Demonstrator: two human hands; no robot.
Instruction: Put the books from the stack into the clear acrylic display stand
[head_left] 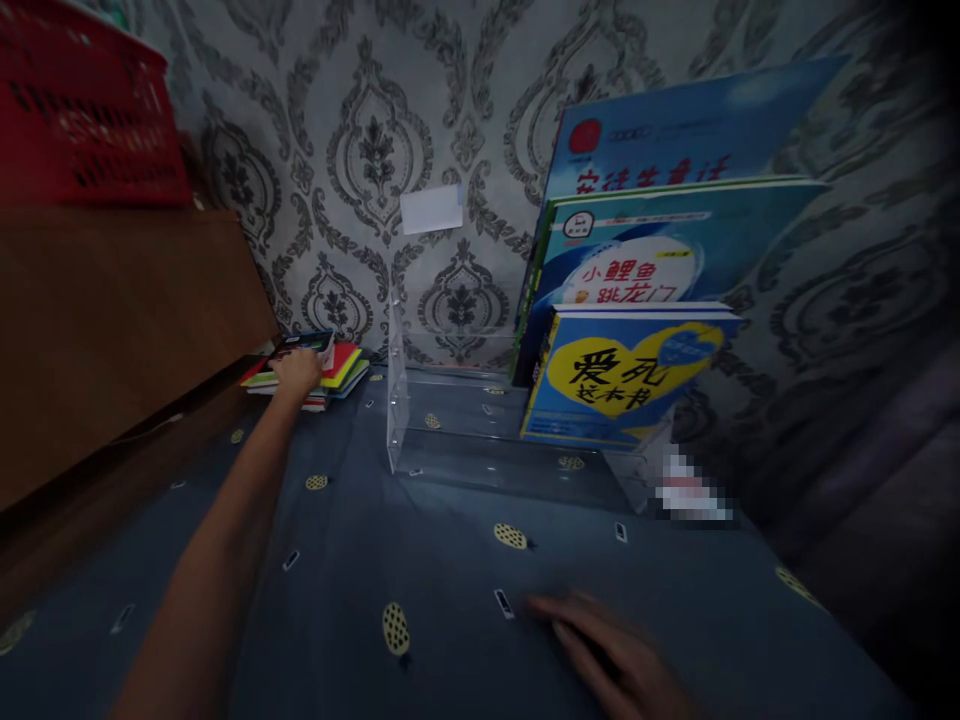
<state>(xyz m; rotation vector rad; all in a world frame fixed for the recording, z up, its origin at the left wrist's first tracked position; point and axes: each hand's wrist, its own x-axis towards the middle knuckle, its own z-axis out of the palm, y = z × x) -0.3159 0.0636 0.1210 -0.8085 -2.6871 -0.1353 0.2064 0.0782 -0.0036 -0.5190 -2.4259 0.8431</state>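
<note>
My left hand [300,370] reaches far out to a stack of books [346,372] by the wooden panel. Its fingers are closed on a dark-covered book [309,343] at the top of the stack, and part of that book is hidden behind the hand. Low in the view, my right hand [611,650] hovers over or rests on the cloth, fingers stretched out with nothing in them. Between them stands a clear tiered book rack [397,400]. On its right side several books stand upright in steps, the front one a blue and yellow book [622,385].
Behind the rack is patterned wallpaper [375,150] with a white label [433,209] in front of it. A red basket [90,120] sits on a brown wooden cabinet [112,330] at the left. Dark blue cloth with pineapple prints [450,590] covers the surface. A blurred patch [690,487] lies right of the rack.
</note>
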